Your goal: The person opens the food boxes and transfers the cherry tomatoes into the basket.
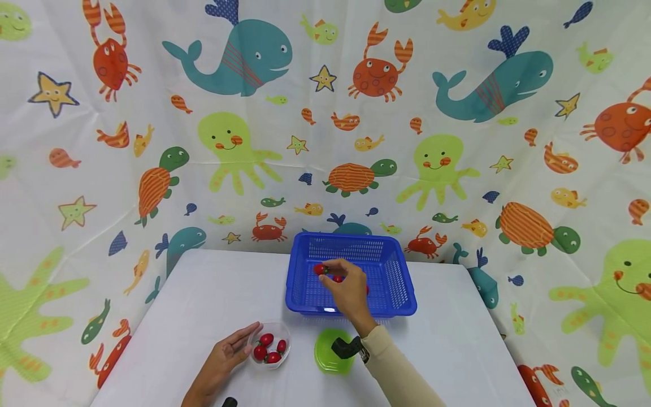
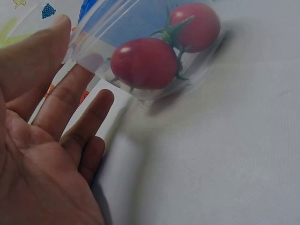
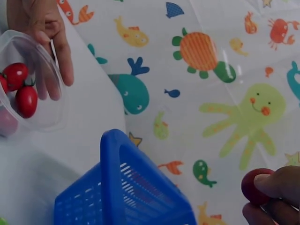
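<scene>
My right hand pinches a red cherry tomato between thumb and fingertips, above the blue basket. Inside the basket lie more cherry tomatoes, partly hidden by the hand. On the near left, my left hand rests its spread thumb and fairly straight fingers against the side of a clear plastic container. Several cherry tomatoes with green stems sit in it. The left wrist view shows two of them through the clear wall. In the right wrist view the pinched tomato shows beside the thumb.
A round green lid lies on the white table, right of the container and partly under the right wrist's black camera. Behind the table hangs a curtain printed with sea animals.
</scene>
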`<state>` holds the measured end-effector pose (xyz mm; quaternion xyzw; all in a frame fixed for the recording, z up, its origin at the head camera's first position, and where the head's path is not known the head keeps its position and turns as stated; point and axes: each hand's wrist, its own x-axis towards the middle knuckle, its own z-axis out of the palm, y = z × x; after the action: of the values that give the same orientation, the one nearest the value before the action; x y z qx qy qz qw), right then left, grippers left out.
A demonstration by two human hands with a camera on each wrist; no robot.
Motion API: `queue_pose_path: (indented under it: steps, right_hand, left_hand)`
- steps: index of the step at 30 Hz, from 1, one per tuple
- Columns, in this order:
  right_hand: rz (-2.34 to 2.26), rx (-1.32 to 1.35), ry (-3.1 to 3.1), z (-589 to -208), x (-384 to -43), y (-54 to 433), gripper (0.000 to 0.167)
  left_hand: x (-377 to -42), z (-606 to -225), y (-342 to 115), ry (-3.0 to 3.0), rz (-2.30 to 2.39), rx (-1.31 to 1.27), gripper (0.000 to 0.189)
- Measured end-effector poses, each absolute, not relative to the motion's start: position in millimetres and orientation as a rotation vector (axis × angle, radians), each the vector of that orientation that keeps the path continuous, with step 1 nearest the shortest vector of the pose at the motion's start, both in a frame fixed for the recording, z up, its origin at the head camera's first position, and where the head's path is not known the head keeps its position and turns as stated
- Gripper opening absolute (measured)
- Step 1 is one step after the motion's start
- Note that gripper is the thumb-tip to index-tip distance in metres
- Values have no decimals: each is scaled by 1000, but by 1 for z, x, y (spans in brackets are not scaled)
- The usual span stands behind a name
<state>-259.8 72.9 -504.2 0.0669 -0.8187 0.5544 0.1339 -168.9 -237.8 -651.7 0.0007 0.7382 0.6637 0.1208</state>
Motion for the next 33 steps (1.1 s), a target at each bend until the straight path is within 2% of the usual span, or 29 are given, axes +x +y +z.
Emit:
queue_pose_path:
  steps: [13, 22, 33]
  right_hand:
    - [1758, 115, -2388, -507, -280, 89, 26]
    - [1724, 58, -2482, -511, -297, 101, 31]
    - [1699, 11, -2561, -515, -306, 105, 31]
  left_hand:
    - [-168, -650, -238, 2151, 1964, 27, 47]
    - [-169, -653, -237, 2144, 1958, -34, 49]
    - [-167, -652, -239, 2137, 1968, 65, 49]
